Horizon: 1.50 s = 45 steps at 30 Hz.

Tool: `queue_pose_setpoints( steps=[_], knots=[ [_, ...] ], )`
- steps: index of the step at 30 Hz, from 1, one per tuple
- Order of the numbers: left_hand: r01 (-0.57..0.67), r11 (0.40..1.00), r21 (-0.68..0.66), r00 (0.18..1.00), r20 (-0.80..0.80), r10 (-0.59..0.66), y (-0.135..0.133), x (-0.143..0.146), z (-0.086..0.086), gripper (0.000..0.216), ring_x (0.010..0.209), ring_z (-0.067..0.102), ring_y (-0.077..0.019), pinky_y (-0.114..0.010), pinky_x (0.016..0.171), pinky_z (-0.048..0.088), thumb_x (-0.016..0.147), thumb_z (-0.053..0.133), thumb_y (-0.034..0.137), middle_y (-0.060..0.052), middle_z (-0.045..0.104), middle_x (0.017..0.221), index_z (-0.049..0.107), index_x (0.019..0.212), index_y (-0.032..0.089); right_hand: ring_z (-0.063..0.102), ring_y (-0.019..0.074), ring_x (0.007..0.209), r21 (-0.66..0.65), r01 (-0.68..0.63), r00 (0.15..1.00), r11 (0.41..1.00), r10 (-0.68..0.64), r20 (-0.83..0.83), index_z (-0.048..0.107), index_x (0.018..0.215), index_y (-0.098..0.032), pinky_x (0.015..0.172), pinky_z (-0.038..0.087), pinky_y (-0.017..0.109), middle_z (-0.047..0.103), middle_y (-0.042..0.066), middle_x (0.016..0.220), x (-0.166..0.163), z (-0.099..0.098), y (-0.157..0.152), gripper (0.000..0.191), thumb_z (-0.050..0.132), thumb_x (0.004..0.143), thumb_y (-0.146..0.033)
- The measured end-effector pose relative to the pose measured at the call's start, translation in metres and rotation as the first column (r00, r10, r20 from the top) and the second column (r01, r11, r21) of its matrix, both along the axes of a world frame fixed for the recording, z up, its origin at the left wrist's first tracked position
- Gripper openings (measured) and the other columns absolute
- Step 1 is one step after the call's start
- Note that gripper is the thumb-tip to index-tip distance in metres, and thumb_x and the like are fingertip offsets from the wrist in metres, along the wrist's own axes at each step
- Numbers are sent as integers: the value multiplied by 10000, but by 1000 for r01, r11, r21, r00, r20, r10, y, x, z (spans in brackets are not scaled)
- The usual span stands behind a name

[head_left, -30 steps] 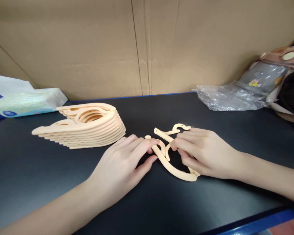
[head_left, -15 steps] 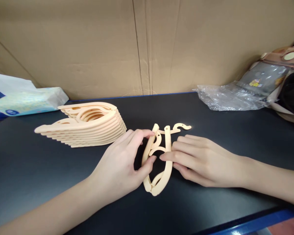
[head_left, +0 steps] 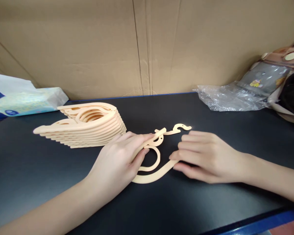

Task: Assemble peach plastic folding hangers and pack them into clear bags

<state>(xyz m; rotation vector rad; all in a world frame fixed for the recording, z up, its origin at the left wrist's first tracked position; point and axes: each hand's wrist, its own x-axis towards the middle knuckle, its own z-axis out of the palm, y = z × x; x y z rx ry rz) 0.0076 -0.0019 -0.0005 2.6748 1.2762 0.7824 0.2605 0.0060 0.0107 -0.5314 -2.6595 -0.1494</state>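
Note:
A cream folding hanger [head_left: 147, 178] lies low over the table with its two arms spread apart. My left hand [head_left: 121, 153] pinches one arm, thumb on the near side and fingers over the far side, and covers much of it. At the other arm's end, my right hand [head_left: 201, 156] grips with thumb and fingers, hiding the tip. The curved inner loop of the hanger shows between both hands. Just behind, a small cream hook piece [head_left: 178, 128] rests on the table; whether it touches the hanger I cannot tell. To the left is a stack of folded cream hangers [head_left: 98, 130].
On the black table [head_left: 186, 209], a tissue pack [head_left: 34, 101] sits at the back left. Crumpled clear plastic [head_left: 225, 98] and a see-through bottle with a brown top [head_left: 262, 75] are at the back right. A cardboard wall [head_left: 93, 49] stands behind.
The hanger's arms, close together and nearly parallel before, now spread wide. Its one arm has swung right with my right hand, while my left hand has tilted the other.

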Motion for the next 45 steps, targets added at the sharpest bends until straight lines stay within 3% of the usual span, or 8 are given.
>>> queue_pose_setpoints(
  steps=[6, 15, 21, 23, 27, 31, 36, 45],
  knots=[
    [28, 996, 91, 999, -42, -24, 1, 0, 3, 267, 887, 636, -179, -311, 769, 485, 953, 541, 165, -8, 738, 1028, 669, 1183, 210, 600, 180, 886, -135, 277, 960, 951, -281, -9, 689, 981, -164, 772, 473, 314, 610, 107, 1100, 24, 7, 26, 216, 485, 981, -235],
    [46, 999, -20, 995, 94, -44, -2, 0, -1, 264, 889, 624, -158, -279, 752, 514, 936, 562, 131, 8, 722, 1037, 696, 1128, 254, 617, 194, 744, -165, 497, 866, 852, -475, 155, 732, 948, -191, 696, 468, 342, 658, 49, 865, 34, 7, 32, 236, 510, 954, -271],
    [91, 995, 30, 996, 20, -92, 4, -1, -1, 249, 951, 607, -169, -324, 823, 493, 950, 513, 71, 5, 707, 1108, 676, 1081, 206, 590, 128, 611, -514, 321, 936, 795, -351, 42, 719, 905, -198, 579, 440, 258, 658, -2, 726, 22, 16, 17, 238, 501, 951, -279],
    [88, 992, 92, 995, -48, -84, 4, -1, 2, 242, 936, 604, -184, -342, 799, 483, 948, 511, 67, -12, 705, 1102, 675, 1080, 185, 600, 126, 624, -549, 269, 948, 791, -317, 8, 713, 974, -201, 591, 453, 250, 666, -6, 744, 21, 17, 15, 226, 495, 948, -253],
    [168, 968, 186, 983, -110, -149, -2, 3, 8, 197, 942, 596, -189, -339, 787, 468, 963, 517, 102, -32, 705, 1075, 657, 1091, 153, 638, 164, 840, -296, 268, 962, 917, -271, 32, 697, 1104, -226, 731, 486, 292, 660, 53, 1019, 29, 13, 20, 286, 477, 930, -166],
    [307, 948, 83, 948, -113, -298, -10, 7, 7, 170, 1096, 572, -213, -355, 870, 462, 986, 523, 240, -48, 669, 1161, 618, 1112, 177, 607, 208, 991, -158, 250, 964, 955, -230, 130, 709, 1054, -247, 797, 490, 336, 599, 75, 1186, 37, 11, 27, 242, 485, 966, -218],
    [342, 935, -90, 929, -120, -351, -13, 8, 5, 125, 1302, 474, -208, -350, 1038, 429, 1003, 447, 213, -82, 626, 1203, 563, 965, 189, 606, 218, 950, -117, 219, 972, 969, -207, 108, 723, 891, -208, 812, 471, 372, 643, 78, 1077, 28, 12, 23, 218, 530, 968, -273],
    [294, 948, -123, 934, -175, -312, -9, 11, 6, 75, 1424, 377, -219, -445, 1187, 335, 1002, 428, 188, -132, 605, 1265, 454, 933, 201, 615, 190, 762, 51, 94, 996, 994, -93, -9, 644, 862, -143, 724, 477, 335, 691, 82, 828, 6, 3, 11, 192, 479, 960, -147]
  ],
)
